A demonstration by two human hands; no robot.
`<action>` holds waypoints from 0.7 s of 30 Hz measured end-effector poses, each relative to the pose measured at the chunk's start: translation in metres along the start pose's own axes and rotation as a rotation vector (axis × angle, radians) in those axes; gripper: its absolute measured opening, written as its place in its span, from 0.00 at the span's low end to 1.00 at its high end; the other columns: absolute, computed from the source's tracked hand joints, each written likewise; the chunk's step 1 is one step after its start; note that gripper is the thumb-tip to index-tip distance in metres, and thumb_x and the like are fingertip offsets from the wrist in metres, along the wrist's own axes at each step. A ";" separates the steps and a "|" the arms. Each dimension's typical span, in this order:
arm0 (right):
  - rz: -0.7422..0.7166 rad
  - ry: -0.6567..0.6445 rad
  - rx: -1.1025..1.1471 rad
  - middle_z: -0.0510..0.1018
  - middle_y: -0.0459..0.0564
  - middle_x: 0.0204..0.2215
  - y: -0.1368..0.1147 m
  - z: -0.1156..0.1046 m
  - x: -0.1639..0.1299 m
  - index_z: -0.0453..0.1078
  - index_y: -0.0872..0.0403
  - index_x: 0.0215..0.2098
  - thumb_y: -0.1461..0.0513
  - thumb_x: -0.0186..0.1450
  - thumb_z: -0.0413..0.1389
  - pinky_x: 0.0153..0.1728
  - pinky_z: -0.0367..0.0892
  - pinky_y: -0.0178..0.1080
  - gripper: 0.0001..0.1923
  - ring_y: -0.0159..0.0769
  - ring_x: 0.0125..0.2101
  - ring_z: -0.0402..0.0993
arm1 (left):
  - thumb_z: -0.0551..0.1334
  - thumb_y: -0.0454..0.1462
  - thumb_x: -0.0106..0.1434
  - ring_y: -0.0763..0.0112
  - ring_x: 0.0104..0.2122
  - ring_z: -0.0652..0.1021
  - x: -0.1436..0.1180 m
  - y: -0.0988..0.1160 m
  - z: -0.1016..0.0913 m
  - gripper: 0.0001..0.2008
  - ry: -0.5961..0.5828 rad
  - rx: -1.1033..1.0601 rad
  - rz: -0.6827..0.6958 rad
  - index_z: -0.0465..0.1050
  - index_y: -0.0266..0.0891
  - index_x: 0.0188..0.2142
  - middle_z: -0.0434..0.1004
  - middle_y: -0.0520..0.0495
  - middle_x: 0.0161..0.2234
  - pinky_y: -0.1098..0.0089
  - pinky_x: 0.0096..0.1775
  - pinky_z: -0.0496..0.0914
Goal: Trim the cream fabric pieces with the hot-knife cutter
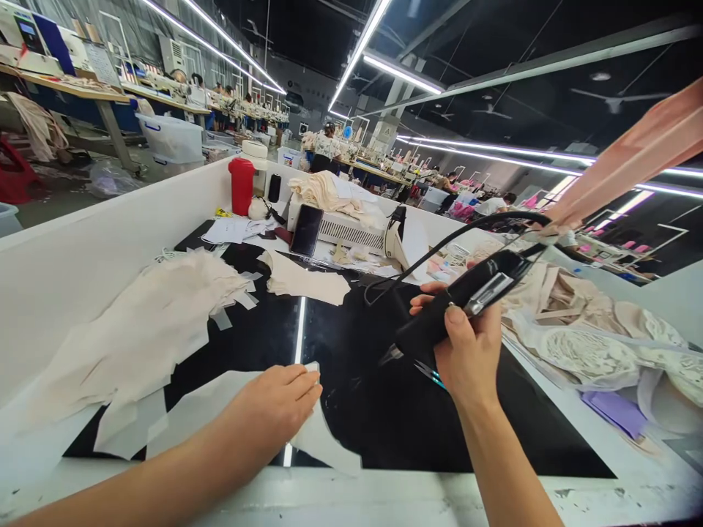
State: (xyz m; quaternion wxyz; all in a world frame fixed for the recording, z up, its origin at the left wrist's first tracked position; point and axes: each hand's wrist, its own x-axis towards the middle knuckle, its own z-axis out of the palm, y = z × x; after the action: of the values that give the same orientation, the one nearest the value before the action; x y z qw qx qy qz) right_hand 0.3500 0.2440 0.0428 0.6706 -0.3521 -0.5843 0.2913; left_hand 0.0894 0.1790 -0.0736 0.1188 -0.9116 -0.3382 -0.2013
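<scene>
Low on the black work mat [406, 424], my left hand [274, 406] has its fingers pressed together on a pale cut fabric piece [324, 439]. A small white edge shows at the fingertips; what it belongs to is unclear. My right hand [466, 344] is wrapped round a black handheld power tool [466, 293] with a pointed metal tip, held tilted above the mat. The tip points down and left, apart from the fabric. Beneath the tool lie tweezers [430, 373] with bluish shafts, partly hidden by my right hand.
A large heap of pale cut pieces [148, 315] covers the left side. Farther back are a smaller stack [304, 278], a phone [306, 230] and a red container [242, 187]. Lace bra parts [587, 351] lie right. A black cable [439, 241] arcs from the tool; pink fabric [631, 157] hangs above.
</scene>
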 end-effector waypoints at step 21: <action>-0.031 -0.028 0.334 0.72 0.38 0.31 0.024 0.093 -0.020 0.59 0.39 0.59 0.56 0.63 0.64 0.24 0.70 0.36 0.29 0.29 0.24 0.72 | 0.53 0.28 0.73 0.61 0.53 0.79 -0.007 0.012 -0.002 0.17 0.150 0.028 -0.013 0.76 0.35 0.54 0.82 0.45 0.54 0.64 0.54 0.72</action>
State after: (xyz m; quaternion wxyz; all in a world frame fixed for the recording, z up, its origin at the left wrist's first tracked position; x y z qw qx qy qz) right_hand 0.2556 0.2541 0.0185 0.7161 -0.2227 -0.5422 0.3790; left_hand 0.0918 0.1658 -0.0762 0.1551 -0.8899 -0.3371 -0.2653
